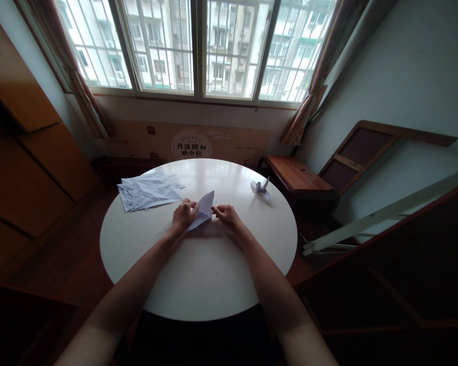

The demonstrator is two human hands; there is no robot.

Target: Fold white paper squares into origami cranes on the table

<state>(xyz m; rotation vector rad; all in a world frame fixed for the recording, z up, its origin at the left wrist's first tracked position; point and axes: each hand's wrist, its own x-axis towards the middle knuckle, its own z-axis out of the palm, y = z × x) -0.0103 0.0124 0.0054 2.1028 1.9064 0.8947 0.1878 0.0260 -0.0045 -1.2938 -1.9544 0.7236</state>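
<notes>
A partly folded sheet of pale paper (205,208) stands up over the middle of the round white table (198,274). My left hand (183,215) pinches its left side with curled fingers. My right hand (225,215) pinches its right edge, fingers closed on the fold. A stack of creased paper sheets (149,190) lies to the left of my hands. A finished folded paper crane (261,186) sits on the table to the right, apart from both hands.
A wooden bench (295,177) stands beyond the table at the right, with a framed board (361,152) leaning on the wall. A long white bar (385,213) slants at the right. Wooden cabinets (26,168) line the left. Barred windows (198,48) fill the back.
</notes>
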